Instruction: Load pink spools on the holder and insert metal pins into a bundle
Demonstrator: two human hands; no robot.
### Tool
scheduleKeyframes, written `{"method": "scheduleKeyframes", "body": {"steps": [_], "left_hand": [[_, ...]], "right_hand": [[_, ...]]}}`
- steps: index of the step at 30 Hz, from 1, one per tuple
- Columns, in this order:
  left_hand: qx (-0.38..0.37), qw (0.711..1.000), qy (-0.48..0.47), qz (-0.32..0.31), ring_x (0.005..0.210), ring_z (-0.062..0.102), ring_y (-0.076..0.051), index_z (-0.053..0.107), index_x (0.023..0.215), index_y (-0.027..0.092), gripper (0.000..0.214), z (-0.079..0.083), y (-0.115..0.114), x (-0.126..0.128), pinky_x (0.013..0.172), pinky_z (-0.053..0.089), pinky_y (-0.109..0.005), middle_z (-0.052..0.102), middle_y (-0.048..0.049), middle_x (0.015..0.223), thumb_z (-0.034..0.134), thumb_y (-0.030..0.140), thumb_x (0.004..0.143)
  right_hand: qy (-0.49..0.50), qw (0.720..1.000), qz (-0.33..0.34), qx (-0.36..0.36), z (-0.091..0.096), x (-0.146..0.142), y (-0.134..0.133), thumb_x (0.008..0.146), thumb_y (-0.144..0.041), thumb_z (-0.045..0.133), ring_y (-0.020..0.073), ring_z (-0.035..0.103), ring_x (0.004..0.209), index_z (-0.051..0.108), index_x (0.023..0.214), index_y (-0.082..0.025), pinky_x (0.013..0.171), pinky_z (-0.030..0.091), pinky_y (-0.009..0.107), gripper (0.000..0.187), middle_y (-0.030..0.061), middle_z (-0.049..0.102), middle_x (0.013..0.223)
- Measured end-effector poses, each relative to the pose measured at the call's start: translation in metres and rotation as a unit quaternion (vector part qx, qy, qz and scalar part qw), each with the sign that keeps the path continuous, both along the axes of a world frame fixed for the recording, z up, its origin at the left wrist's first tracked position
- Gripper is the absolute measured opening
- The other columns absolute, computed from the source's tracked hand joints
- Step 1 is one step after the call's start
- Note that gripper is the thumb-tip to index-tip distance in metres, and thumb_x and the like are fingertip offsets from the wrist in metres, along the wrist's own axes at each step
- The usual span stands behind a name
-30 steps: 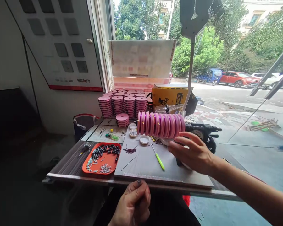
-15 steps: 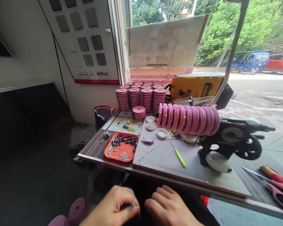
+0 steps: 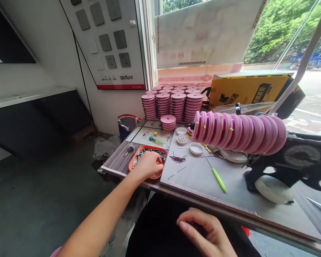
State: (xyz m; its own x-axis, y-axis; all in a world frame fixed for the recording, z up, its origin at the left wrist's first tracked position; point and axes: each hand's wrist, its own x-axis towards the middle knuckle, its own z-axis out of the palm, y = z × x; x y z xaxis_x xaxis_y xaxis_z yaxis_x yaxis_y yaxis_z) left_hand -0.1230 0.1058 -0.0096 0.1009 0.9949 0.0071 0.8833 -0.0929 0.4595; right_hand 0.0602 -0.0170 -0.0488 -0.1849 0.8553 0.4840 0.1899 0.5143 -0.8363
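Note:
My left hand point(image 3: 149, 163) reaches over the orange tray point(image 3: 131, 165). Its fingers are curled and pinched together, and whatever they may hold is hidden. Small black and silver parts point(image 3: 143, 151) lie in the tray, partly covered by that hand. Low in front of the table, above my lap, is my right hand point(image 3: 203, 228). Its thumb and index fingertips come together in a loop; anything between them is too small to make out. A green-handled hook tool point(image 3: 218, 179) and a thin metal needle-like tool point(image 3: 177, 172) lie on the board to the right of the tray.
A black machine point(image 3: 301, 157) carries a row of pink discs point(image 3: 238, 132). Stacked pink spools point(image 3: 177, 106) stand at the back. White dishes point(image 3: 197, 148), dark short sticks point(image 3: 178, 158) and a green-capped tube point(image 3: 156, 140) lie about. A yellow box point(image 3: 238, 92) stands by the window.
My left hand has moved from the lap, where it pinched a small teal piece, up and over the tray. My right hand has turned, its thumb now showing. The view has swung left.

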Motion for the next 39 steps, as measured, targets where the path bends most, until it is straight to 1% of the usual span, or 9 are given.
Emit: {"method": "scheduleKeyframes", "body": {"steps": [5,10,12,14,15,17,20,25,39], "left_hand": [[0.005,0.999,-0.049,0.019,0.066,0.056,-0.02,0.064,0.053,0.019,0.011,0.007,-0.006,0.003,0.062,0.038,-0.028,0.063,-0.0032,0.059,0.058,0.009,0.054],[-0.031,0.972,-0.23,0.025,0.045,0.039,-0.007,0.059,0.068,0.017,0.011,0.009,-0.058,0.005,0.044,0.032,-0.02,0.055,0.0025,0.058,0.058,0.028,0.065],[-0.159,0.828,-0.532,0.077,0.036,0.02,-0.002,0.056,0.07,0.017,0.016,-0.002,-0.085,0.012,0.037,0.018,-0.016,0.05,0.0059,0.053,0.062,0.027,0.06],[-0.249,0.666,-0.693,0.115,0.035,0.015,0.001,0.056,0.071,0.016,0.018,-0.016,-0.106,0.02,0.036,0.012,-0.013,0.053,0.0055,0.053,0.067,0.021,0.057],[-0.276,0.606,-0.735,0.128,0.035,0.015,0.001,0.058,0.071,0.015,0.018,-0.023,-0.113,0.024,0.035,0.011,-0.012,0.055,0.0046,0.053,0.069,0.018,0.056],[-0.303,0.528,-0.781,0.142,0.033,0.018,0.002,0.062,0.072,0.013,0.018,-0.036,-0.122,0.03,0.033,0.011,-0.011,0.058,0.0027,0.054,0.07,0.015,0.057],[-0.319,0.468,-0.81,0.151,0.032,0.02,0.003,0.065,0.072,0.011,0.015,-0.047,-0.126,0.036,0.031,0.011,-0.009,0.059,0.0012,0.054,0.071,0.012,0.059],[-0.334,0.429,-0.824,0.157,0.031,0.021,0.003,0.067,0.071,0.01,0.014,-0.051,-0.126,0.038,0.029,0.015,-0.008,0.06,0.0008,0.053,0.073,0.012,0.058],[-0.335,0.418,-0.831,0.148,0.03,0.023,0.003,0.066,0.073,0.01,0.015,-0.055,-0.127,0.037,0.029,0.015,-0.008,0.06,0.0013,0.054,0.072,0.012,0.061]], "right_hand": [[-0.02,0.999,0.008,-0.048,-0.004,0.003,-0.001,0.085,-0.047,0.05,0.0107,0.058,0.049,0.065,0.068,-0.019,0.047,0.046,0.014,0.037,-0.0001,0.062,0.057],[0.0,0.997,-0.043,-0.063,-0.011,0.005,-0.009,0.084,-0.044,0.052,0.0108,0.055,0.051,0.06,0.067,-0.019,0.048,0.044,0.015,0.031,-0.0017,0.057,0.056],[0.002,0.997,-0.025,-0.071,-0.01,0.006,-0.011,0.084,-0.04,0.053,0.0106,0.053,0.053,0.057,0.067,-0.018,0.051,0.044,0.017,0.028,-0.0017,0.056,0.058],[0.009,0.997,0.0,-0.083,-0.009,0.005,-0.011,0.084,-0.037,0.053,0.0107,0.053,0.054,0.055,0.067,-0.018,0.053,0.044,0.018,0.026,-0.0014,0.055,0.059],[0.02,0.996,0.011,-0.09,-0.009,0.005,-0.012,0.084,-0.036,0.052,0.0109,0.053,0.055,0.055,0.067,-0.018,0.054,0.044,0.018,0.026,-0.0009,0.056,0.06],[0.052,0.992,0.033,-0.107,-0.009,0.003,-0.012,0.085,-0.035,0.051,0.0117,0.055,0.059,0.055,0.068,-0.017,0.057,0.045,0.019,0.025,0.0005,0.059,0.065],[0.092,0.982,0.054,-0.155,-0.012,0.001,-0.012,0.084,-0.036,0.051,0.0136,0.058,0.068,0.055,0.068,-0.017,0.065,0.046,0.02,0.025,0.0025,0.062,0.073],[0.093,0.962,0.071,-0.249,-0.011,-0.001,-0.011,0.083,-0.036,0.052,0.0149,0.056,0.075,0.052,0.066,-0.018,0.071,0.043,0.023,0.025,0.0027,0.062,0.076],[0.091,0.955,0.094,-0.267,-0.005,0.0,-0.011,0.08,-0.034,0.052,0.0155,0.054,0.073,0.05,0.064,-0.018,0.071,0.041,0.024,0.023,0.0026,0.061,0.074]]}}
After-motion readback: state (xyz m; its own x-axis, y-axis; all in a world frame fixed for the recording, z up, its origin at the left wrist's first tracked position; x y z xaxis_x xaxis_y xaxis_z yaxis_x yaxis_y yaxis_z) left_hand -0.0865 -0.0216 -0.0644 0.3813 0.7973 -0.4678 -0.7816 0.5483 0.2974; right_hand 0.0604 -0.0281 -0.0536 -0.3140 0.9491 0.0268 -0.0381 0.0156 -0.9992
